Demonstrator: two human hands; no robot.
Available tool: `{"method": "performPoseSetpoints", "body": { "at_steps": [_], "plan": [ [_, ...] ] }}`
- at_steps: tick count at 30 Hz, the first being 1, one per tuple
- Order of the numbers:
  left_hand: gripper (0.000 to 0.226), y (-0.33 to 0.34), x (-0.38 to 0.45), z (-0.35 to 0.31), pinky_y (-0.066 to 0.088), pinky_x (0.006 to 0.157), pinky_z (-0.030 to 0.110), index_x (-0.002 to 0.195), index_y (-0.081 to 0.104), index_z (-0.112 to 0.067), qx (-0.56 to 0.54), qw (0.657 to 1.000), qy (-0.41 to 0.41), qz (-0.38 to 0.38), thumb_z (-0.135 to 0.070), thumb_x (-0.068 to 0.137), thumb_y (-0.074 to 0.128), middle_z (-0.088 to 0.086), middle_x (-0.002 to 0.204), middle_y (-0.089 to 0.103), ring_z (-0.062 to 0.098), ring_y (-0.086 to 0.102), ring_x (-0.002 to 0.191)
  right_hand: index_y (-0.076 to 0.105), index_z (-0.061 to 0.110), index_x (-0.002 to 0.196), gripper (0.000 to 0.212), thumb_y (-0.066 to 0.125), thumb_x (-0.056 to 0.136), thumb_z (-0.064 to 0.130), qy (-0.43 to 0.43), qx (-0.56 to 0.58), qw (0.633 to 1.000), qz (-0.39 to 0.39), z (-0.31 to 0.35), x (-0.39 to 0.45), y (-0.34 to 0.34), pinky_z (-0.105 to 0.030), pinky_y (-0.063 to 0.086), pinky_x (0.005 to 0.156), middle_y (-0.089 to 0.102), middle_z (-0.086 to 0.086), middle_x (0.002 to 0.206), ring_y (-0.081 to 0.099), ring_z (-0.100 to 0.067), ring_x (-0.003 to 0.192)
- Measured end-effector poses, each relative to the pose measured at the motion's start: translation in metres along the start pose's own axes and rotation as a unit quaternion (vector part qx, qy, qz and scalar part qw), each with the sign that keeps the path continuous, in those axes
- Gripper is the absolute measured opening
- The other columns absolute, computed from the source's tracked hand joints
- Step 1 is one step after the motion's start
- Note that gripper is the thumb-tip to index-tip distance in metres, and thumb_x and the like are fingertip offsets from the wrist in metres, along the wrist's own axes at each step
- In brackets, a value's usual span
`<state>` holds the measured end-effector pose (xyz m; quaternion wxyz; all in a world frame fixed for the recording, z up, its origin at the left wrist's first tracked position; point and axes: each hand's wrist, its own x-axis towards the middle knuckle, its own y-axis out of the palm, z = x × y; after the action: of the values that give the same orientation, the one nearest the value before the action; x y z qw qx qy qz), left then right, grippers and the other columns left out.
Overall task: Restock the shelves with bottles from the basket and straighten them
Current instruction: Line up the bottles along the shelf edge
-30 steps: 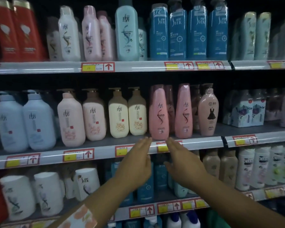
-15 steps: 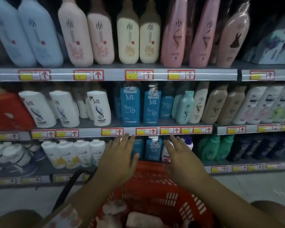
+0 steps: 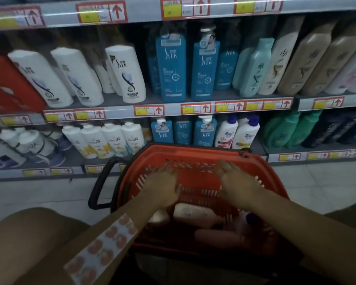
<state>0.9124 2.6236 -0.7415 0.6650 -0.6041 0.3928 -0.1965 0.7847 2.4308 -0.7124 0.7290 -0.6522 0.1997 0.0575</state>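
Hovering empty hands (image 3: 162, 188) (image 3: 237, 185), slotted red plastic basket (image 3: 195, 156), smooth bottles (image 3: 193, 213)

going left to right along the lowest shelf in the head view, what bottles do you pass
White Pantene bottles → blue Slek pump bottles → white bottles with blue caps → green bottles → dark bottles. The blurred packs at the far left are left out.

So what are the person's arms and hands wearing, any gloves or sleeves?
No gloves: the left hand and right hand are bare. The left forearm carries a pale sleeve printed with round orange-pink fruit shapes. The right forearm is bare, with no sleeve visible.
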Motion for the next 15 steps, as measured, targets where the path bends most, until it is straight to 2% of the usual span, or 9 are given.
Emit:
{"method": "performPoseSetpoints", "body": {
  "at_steps": [2, 4, 5, 7, 9, 10, 12, 13, 15],
  "plan": [
    [0.041, 0.016, 0.003, 0.007, 0.049, 0.098, 0.038, 0.126, 0.061, -0.016, -0.03, 0.997, -0.013, 0.076, -0.041, 0.095, 0.049, 0.009, 0.131, 0.061, 0.03, 0.058, 0.12, 0.019, 0.011, 0.158, 0.082, 0.065, 0.091, 0.021, -0.015, -0.011, 0.999, 0.028, -0.002, 0.001, 0.015, -0.041, 0.027, 0.122, 0.005, -0.016, 0.167, 0.014, -0.033, 0.153],
    [0.048, 0.035, 0.003, 0.016, 0.051, 0.099, 0.039, 0.131, 0.06, -0.023, -0.031, 0.985, -0.015, 0.168, -0.042, 0.088, 0.053, 0.006, 0.136, 0.06, 0.03, 0.059, 0.121, 0.03, 0.012, 0.154, 0.07, 0.063, 0.091, 0.016, -0.028, -0.016, 0.998, 0.055, -0.004, -0.001, 0.027, -0.042, 0.034, 0.118, 0.011, -0.017, 0.166, 0.022, -0.033, 0.151],
    [0.063, 0.049, 0.005, 0.023, 0.047, 0.105, 0.038, 0.14, 0.053, -0.03, -0.037, 0.977, -0.018, 0.207, -0.048, 0.08, 0.053, 0.002, 0.146, 0.053, 0.027, 0.054, 0.13, 0.033, 0.013, 0.152, 0.066, 0.06, 0.092, 0.015, -0.033, -0.017, 0.997, 0.063, -0.006, -0.001, 0.032, -0.042, 0.036, 0.117, 0.015, -0.017, 0.165, 0.025, -0.032, 0.149],
    [0.099, 0.099, 0.02, 0.051, 0.033, 0.118, 0.033, 0.154, 0.029, -0.043, -0.066, 0.969, -0.025, 0.236, -0.066, 0.06, 0.045, -0.011, 0.164, 0.026, 0.017, 0.033, 0.148, 0.033, 0.015, 0.153, 0.062, 0.055, 0.095, 0.011, -0.044, -0.024, 0.996, 0.07, -0.008, 0.0, 0.039, -0.042, 0.036, 0.116, 0.022, -0.015, 0.162, 0.029, -0.032, 0.147],
    [0.116, 0.139, 0.038, 0.069, 0.021, 0.123, 0.029, 0.158, 0.017, -0.043, -0.077, 0.964, -0.034, 0.252, -0.072, 0.05, 0.047, -0.013, 0.168, 0.009, 0.013, 0.016, 0.154, 0.031, 0.016, 0.153, 0.066, 0.058, 0.094, 0.01, -0.054, -0.026, 0.995, 0.078, -0.011, 0.003, 0.044, -0.042, 0.036, 0.114, 0.026, -0.013, 0.16, 0.033, -0.032, 0.144],
    [0.116, 0.141, 0.042, 0.069, 0.017, 0.124, 0.028, 0.16, 0.017, -0.036, -0.076, 0.959, -0.039, 0.272, -0.067, 0.055, 0.056, -0.009, 0.168, 0.007, 0.013, 0.013, 0.154, 0.03, 0.016, 0.154, 0.068, 0.061, 0.093, 0.013, -0.058, -0.024, 0.995, 0.082, -0.013, 0.005, 0.046, -0.04, 0.036, 0.113, 0.028, -0.012, 0.16, 0.035, -0.031, 0.143],
    [0.094, 0.115, 0.034, 0.046, 0.016, 0.122, 0.024, 0.159, 0.02, -0.023, -0.074, 0.945, -0.095, 0.303, -0.042, 0.081, 0.069, 0.002, 0.168, 0.012, 0.018, 0.017, 0.154, 0.031, 0.018, 0.153, 0.071, 0.066, 0.092, 0.022, -0.068, -0.016, 0.994, 0.083, -0.015, 0.009, 0.049, -0.035, 0.038, 0.11, 0.035, -0.009, 0.157, 0.041, -0.029, 0.14],
    [0.078, 0.103, 0.029, 0.036, 0.02, 0.119, 0.024, 0.159, 0.024, -0.017, -0.078, 0.944, -0.123, 0.296, -0.033, 0.094, 0.063, 0.006, 0.166, 0.019, 0.021, 0.024, 0.152, 0.032, 0.018, 0.153, 0.071, 0.066, 0.092, 0.024, -0.071, -0.011, 0.994, 0.085, -0.016, 0.011, 0.05, -0.033, 0.038, 0.109, 0.038, -0.008, 0.155, 0.043, -0.027, 0.138],
    [0.059, 0.104, 0.029, 0.024, 0.029, 0.115, 0.029, 0.155, 0.032, -0.009, -0.085, 0.946, -0.15, 0.275, -0.032, 0.104, 0.049, 0.012, 0.16, 0.033, 0.026, 0.037, 0.145, 0.034, 0.016, 0.152, 0.07, 0.068, 0.09, 0.023, -0.076, -0.004, 0.993, 0.095, -0.016, 0.014, 0.05, -0.032, 0.04, 0.107, 0.041, -0.007, 0.153, 0.044, -0.026, 0.137]
  ]
}}
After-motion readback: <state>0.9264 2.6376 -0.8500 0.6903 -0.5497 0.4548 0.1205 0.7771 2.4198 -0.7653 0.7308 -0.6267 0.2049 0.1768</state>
